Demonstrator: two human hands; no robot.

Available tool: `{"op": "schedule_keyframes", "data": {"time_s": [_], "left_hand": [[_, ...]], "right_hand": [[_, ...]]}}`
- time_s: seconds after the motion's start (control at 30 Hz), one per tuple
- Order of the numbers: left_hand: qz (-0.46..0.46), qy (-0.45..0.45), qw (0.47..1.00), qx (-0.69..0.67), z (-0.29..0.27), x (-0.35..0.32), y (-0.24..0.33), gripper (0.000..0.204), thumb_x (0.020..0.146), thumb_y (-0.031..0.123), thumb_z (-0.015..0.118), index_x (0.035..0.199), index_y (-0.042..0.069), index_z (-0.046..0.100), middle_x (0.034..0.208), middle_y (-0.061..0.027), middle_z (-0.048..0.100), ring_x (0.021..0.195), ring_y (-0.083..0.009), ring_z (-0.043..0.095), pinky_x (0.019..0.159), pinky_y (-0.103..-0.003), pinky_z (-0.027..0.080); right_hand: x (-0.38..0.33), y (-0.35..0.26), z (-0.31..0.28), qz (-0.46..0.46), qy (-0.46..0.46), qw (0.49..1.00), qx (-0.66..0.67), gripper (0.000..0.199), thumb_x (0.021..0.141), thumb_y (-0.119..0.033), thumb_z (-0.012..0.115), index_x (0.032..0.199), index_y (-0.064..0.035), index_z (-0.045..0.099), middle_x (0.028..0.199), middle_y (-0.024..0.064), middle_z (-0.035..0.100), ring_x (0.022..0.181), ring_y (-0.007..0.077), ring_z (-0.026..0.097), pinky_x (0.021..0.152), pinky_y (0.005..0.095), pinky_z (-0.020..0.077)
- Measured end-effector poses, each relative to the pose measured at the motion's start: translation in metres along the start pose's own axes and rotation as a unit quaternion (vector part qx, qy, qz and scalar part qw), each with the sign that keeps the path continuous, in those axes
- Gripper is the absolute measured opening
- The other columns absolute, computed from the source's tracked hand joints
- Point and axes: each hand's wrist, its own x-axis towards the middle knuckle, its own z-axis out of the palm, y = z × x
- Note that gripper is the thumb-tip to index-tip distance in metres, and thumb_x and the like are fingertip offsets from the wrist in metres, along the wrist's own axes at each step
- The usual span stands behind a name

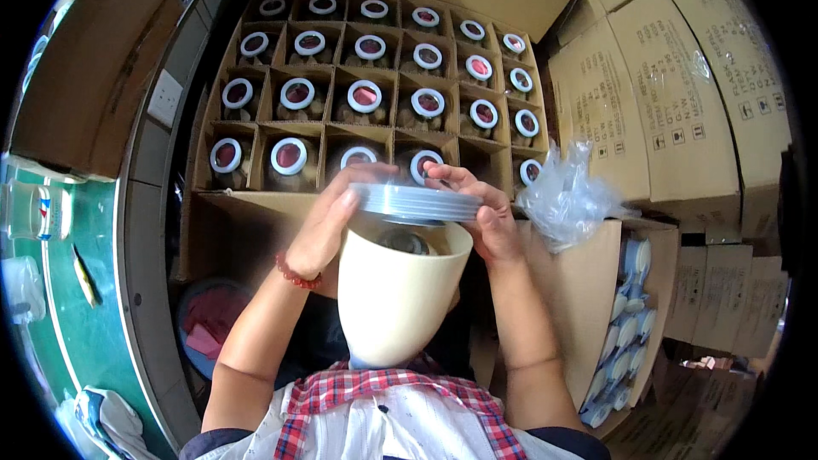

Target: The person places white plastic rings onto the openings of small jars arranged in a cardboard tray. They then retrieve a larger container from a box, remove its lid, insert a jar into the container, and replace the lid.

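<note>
Lids [417, 203], a flat grey stack, sit over the mouth of a cream cup [394, 298] held against the person's chest. Left hand [328, 226] grasps the stack's left edge, right hand [481, 213] pinches its right edge. Behind stands a divided carton [375, 77] of jars with white rings; a crumpled plastic bag [567, 196] lies to the right

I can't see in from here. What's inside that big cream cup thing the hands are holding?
Inside the cream funnel-shaped cup only a dark, shiny rounded thing shows near the rim. The grey disc, held by the left hand and right hand, covers most of the opening, so the rest is hidden.
</note>
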Motion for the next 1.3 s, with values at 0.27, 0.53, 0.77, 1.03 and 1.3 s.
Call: {"op": "schedule_keyframes", "data": {"time_s": [0.27,0.53,0.77,1.03,1.3], "left_hand": [[0.051,0.006,0.999,-0.002,0.015,-0.027,0.0,0.041,0.09,0.042,0.048,0.096,0.002,0.053,0.128,-0.0228,0.045,0.121,-0.0297,0.043,0.101,-0.041,0.037],[0.073,-0.034,0.995,0.056,0.002,-0.032,-0.021,0.045,0.093,0.044,0.037,0.093,0.002,0.053,0.128,-0.0255,0.046,0.118,-0.0332,0.047,0.102,-0.045,0.037],[0.026,0.031,0.994,0.101,0.001,-0.024,-0.004,0.043,0.095,0.027,0.029,0.1,-0.003,0.059,0.127,-0.0218,0.051,0.119,-0.0304,0.049,0.101,-0.041,0.038],[0.156,0.033,0.884,0.439,0.048,-0.056,0.066,0.028,0.092,0.022,0.053,0.111,0.002,0.061,0.103,-0.0152,0.061,0.092,-0.0329,0.056,0.084,-0.039,0.042],[0.1,0.013,0.958,0.268,0.032,-0.039,0.028,0.036,0.098,0.026,0.04,0.086,-0.002,0.06,0.104,-0.0184,0.061,0.102,-0.0277,0.056,0.097,-0.04,0.039]], "right_hand": [[-0.028,-0.007,0.008,-0.038,-0.067,0.995,-0.07,0.031,0.085,-0.033,0.067,0.093,-0.0031,0.068,0.106,0.0181,0.065,0.12,0.0345,0.047,0.102,0.0496,0.0338],[-0.038,-0.022,0.029,-0.049,-0.032,0.98,-0.192,0.033,0.094,-0.034,0.054,0.091,-0.0045,0.068,0.102,0.0115,0.066,0.105,0.0261,0.057,0.104,0.0479,0.0301],[-0.025,-0.061,0.09,-0.051,0.01,0.885,-0.462,0.012,0.084,-0.018,0.066,0.083,-0.006,0.069,0.091,0.0076,0.065,0.085,0.0219,0.06,0.083,0.0346,0.0441],[0.004,-0.073,0.109,-0.035,-0.064,0.819,-0.569,0.024,0.084,-0.028,0.066,0.077,-0.0052,0.068,0.083,0.0086,0.066,0.08,0.0255,0.063,0.072,0.0366,0.0497],[-0.019,-0.019,0.05,0.22,0.15,0.941,0.209,0.064,0.099,-0.05,0.028,0.121,0.0047,0.054,0.126,0.0142,0.057,0.119,0.024,0.053,0.102,0.0354,0.0401]]}}
